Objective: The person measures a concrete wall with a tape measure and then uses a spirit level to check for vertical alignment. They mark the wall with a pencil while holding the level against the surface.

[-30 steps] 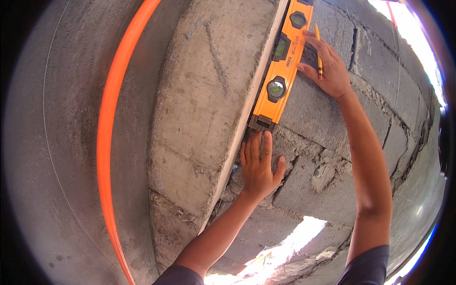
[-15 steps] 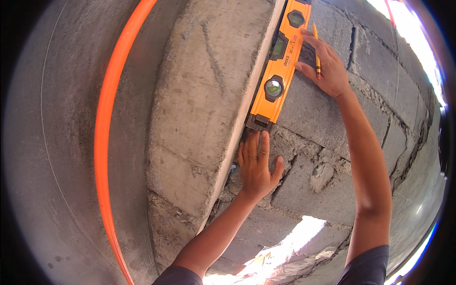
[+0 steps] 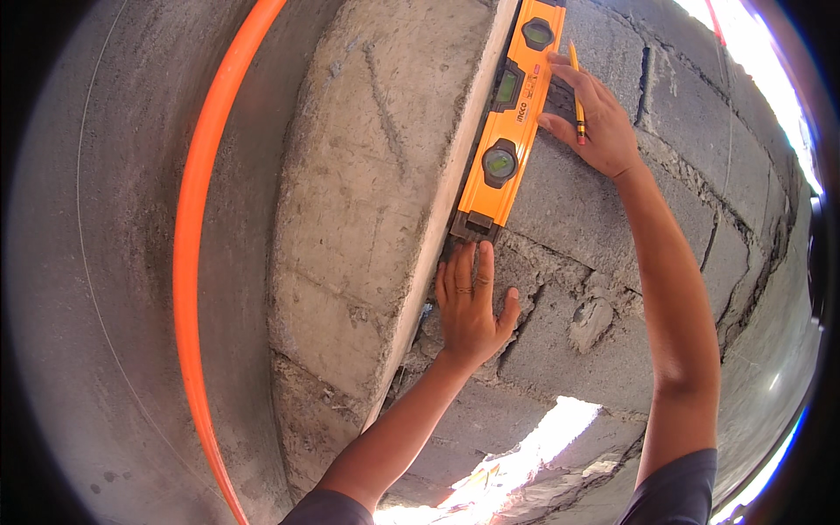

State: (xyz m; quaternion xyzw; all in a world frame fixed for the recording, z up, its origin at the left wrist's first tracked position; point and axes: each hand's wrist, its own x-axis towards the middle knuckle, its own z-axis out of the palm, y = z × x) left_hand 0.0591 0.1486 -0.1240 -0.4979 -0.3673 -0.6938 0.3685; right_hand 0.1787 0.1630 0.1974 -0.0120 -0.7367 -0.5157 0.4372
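An orange spirit level with dark vial housings and black end caps stands at a slant, its long left edge against the edge of the concrete column. My right hand is at its right edge, fingertips and thumb touching it. A yellow pencil is tucked between the fingers of that hand, eraser end down. Below the level, my left hand lies with its fingers stretched out and the thumb apart. Its fingertips reach the level's lower black end cap; whether they press on it I cannot tell.
A pale concrete column rises left of the level. Rough grey blockwork with cracked joints lies behind both hands. Further left an orange hose or conduit curves downward, beside a thin line. Bright light falls through gaps below and at upper right.
The spirit level has shifted slightly left and down in the picture. My right hand has moved slightly left with the pencil; my left hand has hardly moved.
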